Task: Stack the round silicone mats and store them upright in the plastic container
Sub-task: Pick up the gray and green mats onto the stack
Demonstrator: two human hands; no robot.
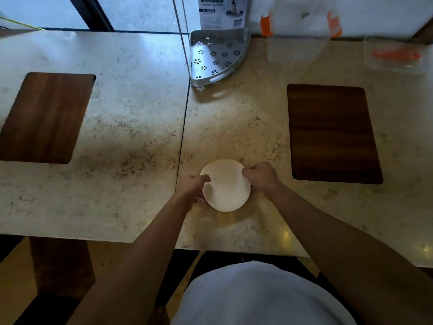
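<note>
- Two hands at the near middle of the marble-patterned table [131, 127], one on each side of a stack of white round mats [226, 186].
- Left hand [191, 187]: fingers curled around the stack's left edge, thumb on top of the upper mat, grasping it.
- Right hand [261, 175]: fingers pinched over the stack's upper right edge, grasping it.
- Stack of white round mats: lying roughly flat, held at or just above the tabletop; whether it rests on the surface cannot be told. Thin edges of lower mats show at the upper left rim; their count is not readable.
- Clear plastic container [298, 31]: at the far right edge of the table, well apart from the stack, with orange clips on its sides; blurred.
- Clear lid with orange strip [396, 56]: lying to the right of the container.
- Metal corner rack [216, 57]: perforated with flower cut-outs, at the far middle, left of the container.
- Printed box [222, 11]: standing behind the rack.
- Dark wooden panels, left [44, 118] and right [332, 134], set in the tabletop.
</note>
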